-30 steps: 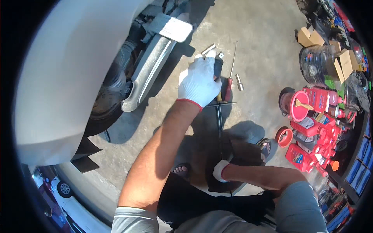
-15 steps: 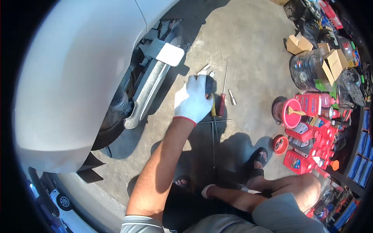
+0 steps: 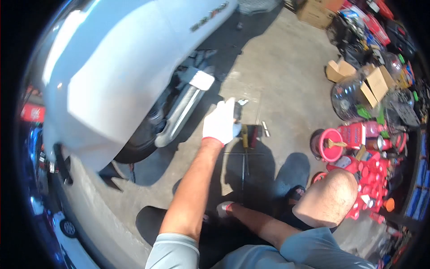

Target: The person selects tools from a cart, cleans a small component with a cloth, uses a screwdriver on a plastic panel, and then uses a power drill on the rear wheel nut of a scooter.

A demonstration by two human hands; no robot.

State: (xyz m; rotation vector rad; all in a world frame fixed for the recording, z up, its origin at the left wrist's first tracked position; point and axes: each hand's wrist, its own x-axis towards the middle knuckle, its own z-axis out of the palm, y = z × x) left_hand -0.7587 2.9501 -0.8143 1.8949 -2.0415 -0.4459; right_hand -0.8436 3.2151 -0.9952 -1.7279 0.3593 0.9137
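Note:
My left hand (image 3: 218, 122), in a white knit glove with a red cuff, reaches forward low over the floor, its fingers curled around a dark object (image 3: 237, 110) mostly hidden by the glove. Just to its right lie a yellow-handled screwdriver (image 3: 244, 136) and a dark red-handled screwdriver (image 3: 254, 138). Beyond them is a short metal socket (image 3: 266, 129). A T-shaped metal wrench (image 3: 243, 172) stretches toward me. Small pale pieces (image 3: 242, 102) lie past my fingertips. My right hand (image 3: 224, 209), also gloved, rests low between my legs; its fingers are not clear.
A pale car body (image 3: 130, 80) fills the left, with a grey metal bar (image 3: 182, 110) and dark tyre (image 3: 134, 151) beneath. To the right stand a pink bucket (image 3: 330, 154) holding a brush, red bottles (image 3: 369, 179), a large clear jug (image 3: 344, 101) and open cardboard boxes (image 3: 375, 87).
The view has tilted up, showing more of the car and the far floor. My left hand stays beside the screwdrivers, around the dark object. My right hand sits further left, and my knee appears higher.

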